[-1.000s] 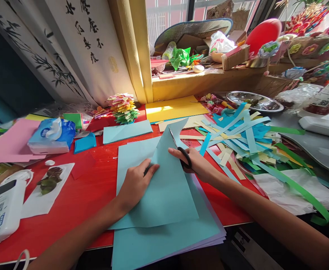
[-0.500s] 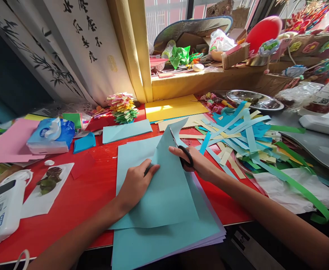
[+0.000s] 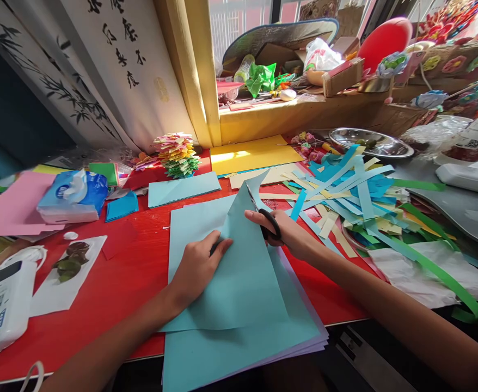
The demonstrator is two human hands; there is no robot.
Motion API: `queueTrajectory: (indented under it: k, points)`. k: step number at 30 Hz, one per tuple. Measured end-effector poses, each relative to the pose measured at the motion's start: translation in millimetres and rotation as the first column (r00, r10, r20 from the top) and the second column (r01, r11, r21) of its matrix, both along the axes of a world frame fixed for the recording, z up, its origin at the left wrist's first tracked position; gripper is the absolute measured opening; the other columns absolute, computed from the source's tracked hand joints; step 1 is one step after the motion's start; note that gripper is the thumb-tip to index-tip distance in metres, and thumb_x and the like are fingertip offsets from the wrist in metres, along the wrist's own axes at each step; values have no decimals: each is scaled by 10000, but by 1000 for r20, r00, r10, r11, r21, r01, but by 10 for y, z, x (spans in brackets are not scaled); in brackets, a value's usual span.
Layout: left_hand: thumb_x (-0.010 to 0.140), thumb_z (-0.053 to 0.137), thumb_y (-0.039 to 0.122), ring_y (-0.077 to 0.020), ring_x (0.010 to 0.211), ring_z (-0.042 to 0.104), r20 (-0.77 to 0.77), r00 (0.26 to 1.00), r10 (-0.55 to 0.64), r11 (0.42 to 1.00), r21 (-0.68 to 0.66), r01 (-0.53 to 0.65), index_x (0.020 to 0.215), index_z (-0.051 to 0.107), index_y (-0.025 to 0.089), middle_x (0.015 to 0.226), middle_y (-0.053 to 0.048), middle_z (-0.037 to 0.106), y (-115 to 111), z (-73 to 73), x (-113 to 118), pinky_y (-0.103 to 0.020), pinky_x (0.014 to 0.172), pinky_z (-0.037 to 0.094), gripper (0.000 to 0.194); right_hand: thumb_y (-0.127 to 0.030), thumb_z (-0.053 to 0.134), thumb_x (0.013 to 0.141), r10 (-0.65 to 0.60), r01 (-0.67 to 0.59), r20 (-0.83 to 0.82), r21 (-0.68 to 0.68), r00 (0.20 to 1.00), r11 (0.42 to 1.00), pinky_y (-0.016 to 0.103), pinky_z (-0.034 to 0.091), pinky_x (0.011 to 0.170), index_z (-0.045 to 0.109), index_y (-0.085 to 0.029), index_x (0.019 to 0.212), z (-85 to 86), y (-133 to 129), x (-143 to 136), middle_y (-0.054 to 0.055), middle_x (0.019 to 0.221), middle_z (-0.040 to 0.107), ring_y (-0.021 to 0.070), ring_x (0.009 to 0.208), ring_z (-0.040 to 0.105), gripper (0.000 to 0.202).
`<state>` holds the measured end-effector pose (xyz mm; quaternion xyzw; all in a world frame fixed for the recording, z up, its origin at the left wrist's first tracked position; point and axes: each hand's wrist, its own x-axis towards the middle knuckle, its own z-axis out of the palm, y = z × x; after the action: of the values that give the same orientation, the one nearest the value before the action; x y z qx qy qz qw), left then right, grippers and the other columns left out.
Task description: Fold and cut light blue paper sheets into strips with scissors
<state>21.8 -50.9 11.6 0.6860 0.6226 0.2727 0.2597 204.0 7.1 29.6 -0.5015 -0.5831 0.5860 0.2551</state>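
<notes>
My right hand (image 3: 286,231) is closed round the black handles of the scissors (image 3: 269,220), whose blades point up and to the left at the upper part of a light blue sheet (image 3: 247,288). The sheet bends up where the blades meet it, and a strip curls away on their right. My left hand (image 3: 200,261) grips the same sheet between thumb and fingers, left of the scissors. Under it lies a stack of light blue and purple paper (image 3: 239,359) that reaches over the table's front edge.
Paper strips (image 3: 357,196) are heaped at the right beside a white tissue (image 3: 439,272). Behind them is a metal plate (image 3: 369,142). A tissue pack (image 3: 73,196), a folded-paper piece (image 3: 177,155) and a white device (image 3: 6,310) are on the red table (image 3: 112,326).
</notes>
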Motion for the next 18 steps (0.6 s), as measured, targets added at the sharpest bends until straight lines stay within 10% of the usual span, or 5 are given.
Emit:
queueTrajectory:
  k: [18]
  points:
    - [841, 417, 490, -97, 526, 385, 8, 1000, 16, 1000, -9, -16, 690, 445, 201, 567, 43, 438, 10, -7, -5, -208, 487, 315, 327, -574, 594, 684, 26, -22, -97, 41, 995, 999, 235, 162, 410, 412, -175, 488, -239, 94, 50, -37, 445, 373, 58, 405, 278, 480]
